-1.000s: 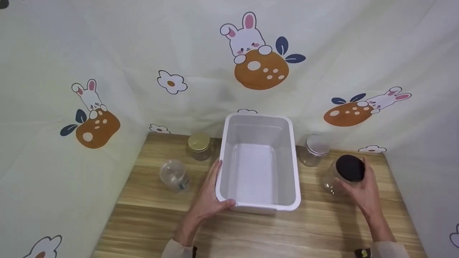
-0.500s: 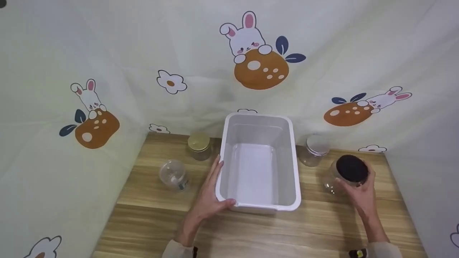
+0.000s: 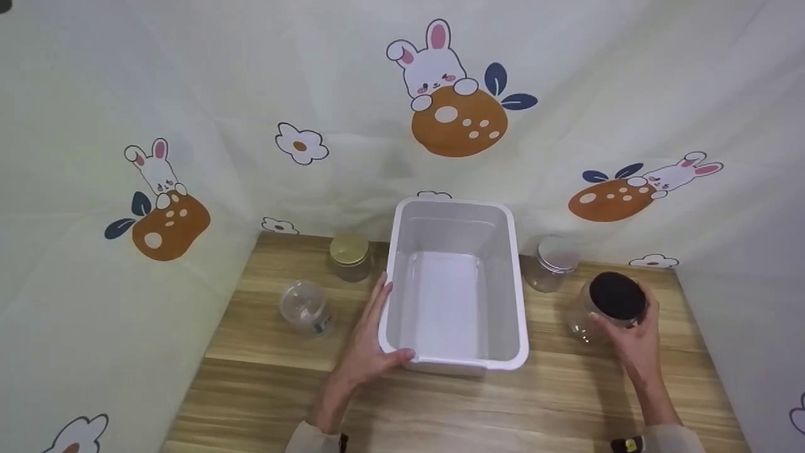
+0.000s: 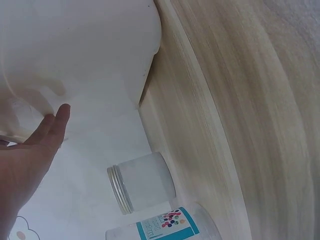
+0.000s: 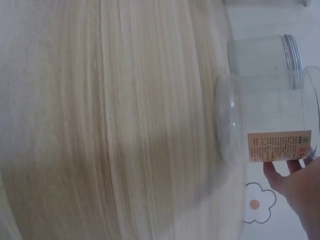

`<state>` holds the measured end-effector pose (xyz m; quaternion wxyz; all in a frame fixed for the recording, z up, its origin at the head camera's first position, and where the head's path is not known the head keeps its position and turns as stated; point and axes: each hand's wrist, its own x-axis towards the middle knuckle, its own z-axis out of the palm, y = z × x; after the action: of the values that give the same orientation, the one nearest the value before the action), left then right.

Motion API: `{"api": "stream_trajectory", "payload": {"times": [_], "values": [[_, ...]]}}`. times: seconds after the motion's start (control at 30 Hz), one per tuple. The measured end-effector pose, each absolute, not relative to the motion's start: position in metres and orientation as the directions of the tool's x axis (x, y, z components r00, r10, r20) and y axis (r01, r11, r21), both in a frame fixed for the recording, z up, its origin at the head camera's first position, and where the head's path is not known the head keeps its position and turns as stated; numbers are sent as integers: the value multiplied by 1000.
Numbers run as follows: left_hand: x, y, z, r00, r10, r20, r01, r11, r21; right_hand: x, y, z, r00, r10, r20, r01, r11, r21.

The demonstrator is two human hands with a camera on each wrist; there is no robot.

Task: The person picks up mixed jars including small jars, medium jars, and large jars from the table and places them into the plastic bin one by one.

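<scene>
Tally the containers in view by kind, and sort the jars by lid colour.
Gold-lidded jar: 1
Silver-lidded jar: 1
Black-lidded jar: 1
Clear jar, no coloured lid showing: 1
White tub: 1
Total: 5

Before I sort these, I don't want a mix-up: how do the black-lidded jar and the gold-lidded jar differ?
The black-lidded jar is in the right hand; the gold-lidded jar stands untouched left of the white bin. The black-lidded jar looks larger than the gold-lidded jar. Both are clear and lidded.

Gold-lidded jar [image 3: 350, 258] on wooden tabletop [image 3: 251, 390], labelled clear jar [image 3: 305, 309] nearby, silver-lidded jar [image 3: 551, 267], rabbit-print cloth [image 3: 314, 69] behind
</scene>
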<state>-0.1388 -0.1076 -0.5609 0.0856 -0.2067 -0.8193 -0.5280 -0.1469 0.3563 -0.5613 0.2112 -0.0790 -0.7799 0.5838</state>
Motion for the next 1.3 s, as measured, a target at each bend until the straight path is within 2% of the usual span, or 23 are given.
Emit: {"api": "stream_trajectory", "payload": {"times": [0.17, 0.53, 0.93, 1.3], "values": [[-138, -108, -562, -886, 246, 392, 459, 356, 814, -145, 349, -550, -894, 372, 250, -88, 402, -911], [-136, -109, -560, -903, 248, 350, 420, 345, 839, -160, 365, -557, -857, 309, 412, -190, 554, -811], [-139, -108, -560, -908, 238, 344, 412, 361, 837, -159, 361, -548, -898, 232, 374, -142, 652, -745], [-138, -107, -559, -902, 237, 361, 423, 317, 849, -164, 357, -520, -893, 61, 446, -284, 692, -664]]}}
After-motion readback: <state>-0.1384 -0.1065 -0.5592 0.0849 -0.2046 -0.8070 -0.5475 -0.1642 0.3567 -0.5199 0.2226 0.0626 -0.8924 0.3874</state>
